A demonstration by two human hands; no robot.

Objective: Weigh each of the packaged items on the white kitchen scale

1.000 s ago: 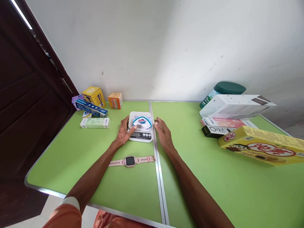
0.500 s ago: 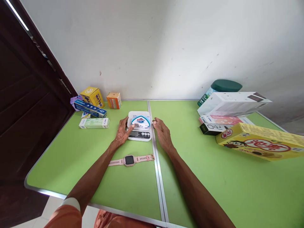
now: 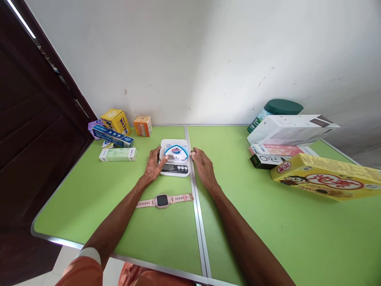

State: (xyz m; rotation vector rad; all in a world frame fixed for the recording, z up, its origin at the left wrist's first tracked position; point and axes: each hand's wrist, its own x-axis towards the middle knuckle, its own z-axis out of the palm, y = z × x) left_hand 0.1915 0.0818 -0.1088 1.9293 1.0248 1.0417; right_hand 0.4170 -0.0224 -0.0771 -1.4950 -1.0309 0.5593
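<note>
A small white digital scale [image 3: 175,169] sits on the green table [image 3: 268,222] near its middle seam. On its platform lies a white and blue packet [image 3: 176,152] with a red emblem. My left hand [image 3: 153,167] rests flat against the scale's left side, fingers stretched, thumb touching the platform edge. My right hand [image 3: 203,167] lies open on the table just right of the scale, fingertips near its right edge. A pink smartwatch [image 3: 163,201] lies flat on the table between my forearms, closer to me.
Several small boxes are grouped at the back left: a yellow box [image 3: 116,120], an orange box [image 3: 143,126], a blue carton [image 3: 112,136], a pale green carton [image 3: 118,154]. At the right are a white box [image 3: 291,130], a black box [image 3: 268,161], a yellow snack box [image 3: 326,176] and a green-lidded jar [image 3: 278,108].
My right hand has moved in closer to the scale's right edge and settled onto the table. The view shifted slightly. My left hand stays at the scale's left side.
</note>
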